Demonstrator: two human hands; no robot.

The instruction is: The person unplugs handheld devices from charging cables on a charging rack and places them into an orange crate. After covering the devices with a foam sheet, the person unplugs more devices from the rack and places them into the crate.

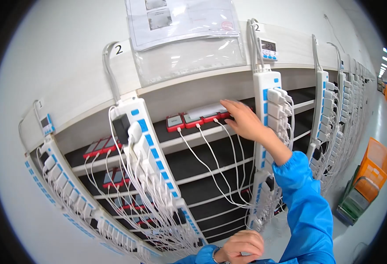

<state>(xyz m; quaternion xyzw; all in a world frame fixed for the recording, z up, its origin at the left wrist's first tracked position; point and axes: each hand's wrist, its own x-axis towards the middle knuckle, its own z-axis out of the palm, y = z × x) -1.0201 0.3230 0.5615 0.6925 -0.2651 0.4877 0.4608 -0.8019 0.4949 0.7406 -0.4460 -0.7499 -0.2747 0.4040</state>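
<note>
Upper shelf: a row of red-edged devices (174, 122) lies along the front of the upper shelf (187, 141), between two upright power strips. A pale flat piece (206, 111) lies over the back of part of the row.
Right hand: the right hand (245, 122), in a blue sleeve (305, 198), reaches over the right end of that row. Its fingers are stretched forward, the thumb lower, near the front edge. The palm side is hidden, so I cannot tell whether they grip anything.
Left hand: the left hand (242, 247) is low, at the bottom edge of the view, apart from the devices. Its fingers are loosely curled; whether they enclose something cannot be told.
White cables: white cables (206, 154) meet the front edges of the devices and drop in long curves toward the right power strip (259, 94).
Connected: judging by those cable ends, the left part of the row looks plugged in.
Unsettled: the right end is partly covered by the hand, so its connections cannot be confirmed.
Left bay: beyond the left power strip (134, 107), more red-edged units (102, 147) sit on several shelves, with cables at their fronts; these appear connected too.
Above: a timer (268, 49) is mounted by the right power strip; its digits are hard to read.
</note>
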